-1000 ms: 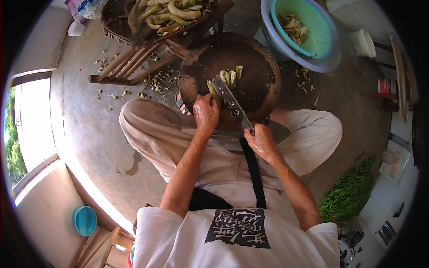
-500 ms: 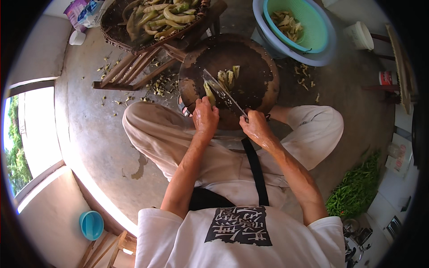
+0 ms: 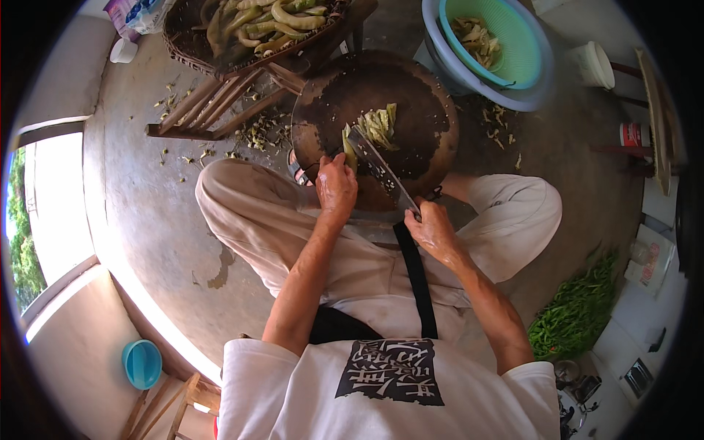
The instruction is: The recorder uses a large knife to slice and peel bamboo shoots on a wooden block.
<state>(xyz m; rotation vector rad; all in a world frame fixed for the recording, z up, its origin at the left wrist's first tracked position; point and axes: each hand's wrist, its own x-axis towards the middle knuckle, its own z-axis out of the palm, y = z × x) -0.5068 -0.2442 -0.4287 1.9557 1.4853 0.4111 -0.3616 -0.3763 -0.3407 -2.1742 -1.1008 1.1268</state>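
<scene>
On the near side of the round chopping block point(image 3: 433, 95), the left hand point(image 3: 336, 187) pinches a pale green pod point(image 3: 350, 150) in curled fingers. The right hand point(image 3: 434, 229) is clenched around the cleaver point(image 3: 378, 169) handle. The pod looks light, firm and slippery when cut: hold it behind the blade.

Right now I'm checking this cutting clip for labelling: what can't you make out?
- Head view: the knife handle, wrapped by the right hand.
- The pod under the left hand: its near end is covered by the fingers.
- The pod basket: cut off by the top edge.
- The cut pieces on the chopping block: too small to count.
</scene>
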